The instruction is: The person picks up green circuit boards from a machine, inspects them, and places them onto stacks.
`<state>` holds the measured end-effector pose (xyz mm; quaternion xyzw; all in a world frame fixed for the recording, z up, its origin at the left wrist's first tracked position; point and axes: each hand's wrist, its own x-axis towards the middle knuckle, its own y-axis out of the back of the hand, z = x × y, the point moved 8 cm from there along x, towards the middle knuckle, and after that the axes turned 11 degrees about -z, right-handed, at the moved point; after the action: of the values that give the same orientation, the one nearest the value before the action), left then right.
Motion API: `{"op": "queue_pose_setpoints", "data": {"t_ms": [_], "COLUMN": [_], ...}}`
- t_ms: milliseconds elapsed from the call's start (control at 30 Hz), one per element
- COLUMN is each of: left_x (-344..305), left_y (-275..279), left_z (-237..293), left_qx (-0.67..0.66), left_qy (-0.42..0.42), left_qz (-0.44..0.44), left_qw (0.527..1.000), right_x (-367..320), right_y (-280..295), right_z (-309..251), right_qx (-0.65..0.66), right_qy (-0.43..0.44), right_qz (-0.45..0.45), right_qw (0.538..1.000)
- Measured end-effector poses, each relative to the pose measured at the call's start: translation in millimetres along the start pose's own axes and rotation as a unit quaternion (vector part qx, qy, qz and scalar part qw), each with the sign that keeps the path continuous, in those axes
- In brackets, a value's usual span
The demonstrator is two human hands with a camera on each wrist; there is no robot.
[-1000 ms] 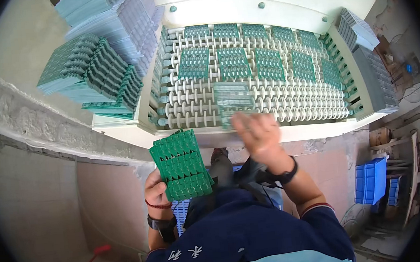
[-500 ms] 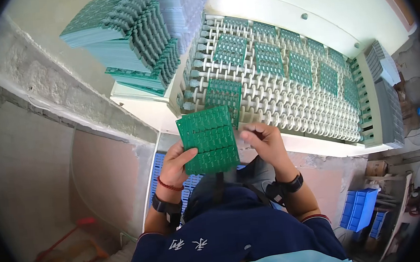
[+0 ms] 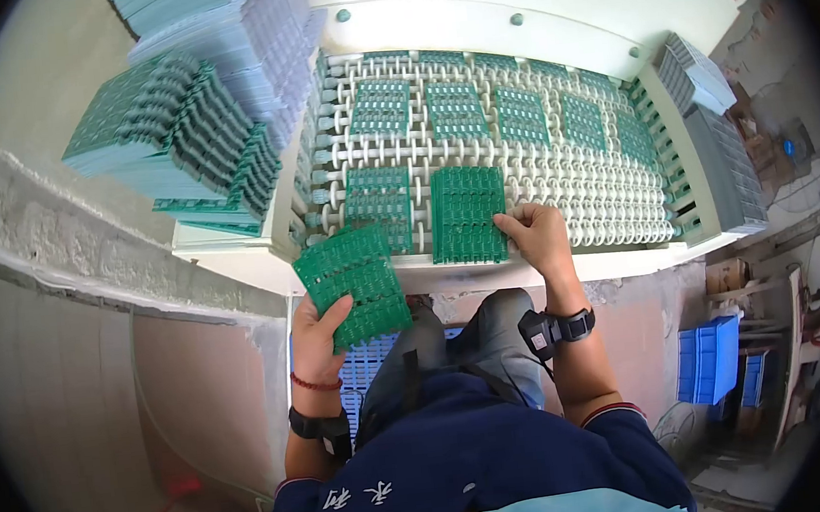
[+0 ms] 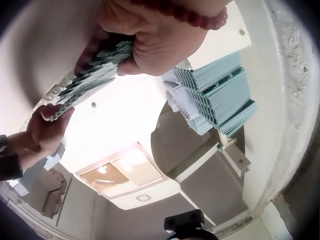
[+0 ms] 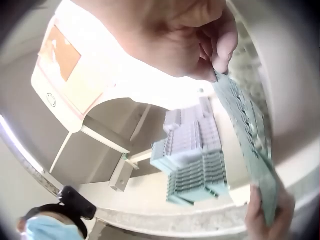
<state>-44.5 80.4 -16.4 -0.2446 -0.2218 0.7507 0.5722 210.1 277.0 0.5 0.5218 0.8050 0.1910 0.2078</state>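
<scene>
A stack of green circuit boards (image 3: 359, 285) is held in the left hand (image 3: 316, 342), thumb across the near face and the boards slightly fanned. The right hand (image 3: 537, 235) pinches another green circuit board (image 3: 467, 210) by its right edge, over the front rollers. In the right wrist view, thumb and fingertips grip the edge of this board (image 5: 240, 112). To its left, a circuit board (image 3: 377, 195) lies on the rollers, partly covered by the left hand's stack.
White roller conveyor (image 3: 589, 187) carries rows of circuit boards farther back. Tall board stacks (image 3: 175, 130) stand on its left side, grey stacked pieces (image 3: 725, 160) on its right. A blue crate (image 3: 708, 362) is at lower right, and blue slatted plastic (image 3: 361, 363) lies beneath the left hand.
The right hand came back beside the left hand's stack, then moved forward with a circuit board over the front rollers. A board now lies at front left; the rows behind have shifted slightly back.
</scene>
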Motion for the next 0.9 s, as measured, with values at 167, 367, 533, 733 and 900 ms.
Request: {"op": "queue_pose_setpoints", "data": {"t_ms": [167, 367, 533, 733, 900], "left_x": [-5, -3, -4, -11, -12], "left_y": [-1, -4, -10, -11, -16], "left_z": [-3, -10, -11, -11, -18], "left_qx": [-0.002, -0.003, 0.014, -0.018, -0.082], "left_qy": [0.006, 0.030, 0.019, 0.013, 0.031], "left_qz": [-0.004, -0.014, -0.024, -0.061, -0.135], "left_qw": [1.000, 0.999, 0.999, 0.998, 0.987], "right_x": [-6, -14, -23, -35, -52], "right_y": [52, 116, 171, 256, 287], "right_z": [18, 45, 68, 117, 132], "right_qx": [-0.044, -0.107, -0.134, -0.171, -0.176], "right_qy": [-0.051, -0.052, -0.086, -0.095, -0.119], "right_qz": [0.043, 0.108, 0.154, 0.233, 0.265], "right_qw": [0.997, 0.987, 0.975, 0.952, 0.940]}}
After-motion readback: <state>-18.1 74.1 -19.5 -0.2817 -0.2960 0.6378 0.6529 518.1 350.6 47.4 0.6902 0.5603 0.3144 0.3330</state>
